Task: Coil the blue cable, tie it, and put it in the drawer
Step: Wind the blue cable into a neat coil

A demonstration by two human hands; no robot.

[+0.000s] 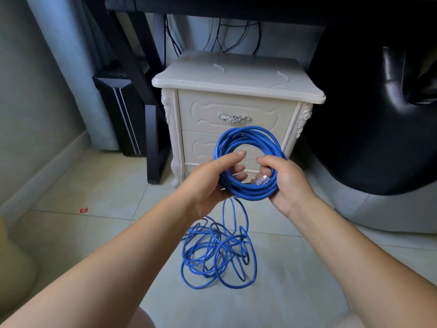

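A blue cable [248, 138] is partly wound into a round coil held up in front of a cream nightstand. My left hand [208, 183] grips the coil's lower left side, thumb across the top. On the lower right, my right hand [286, 183] holds the coil with fingers curled round the strands, beside the clear plug [262, 179]. A strand drops from the coil to a loose tangle of the same cable on the floor tiles [220, 254]. The nightstand's upper drawer [234, 114] is closed and has a silver handle [234, 118]; the coil hides much of the lower drawer.
The nightstand [236, 79] stands under a dark desk with black wires behind it. A black speaker [123, 114] and desk leg stand to its left. A black chair on a grey base [378, 114] fills the right. A small red scrap [83, 210] lies on the tiles.
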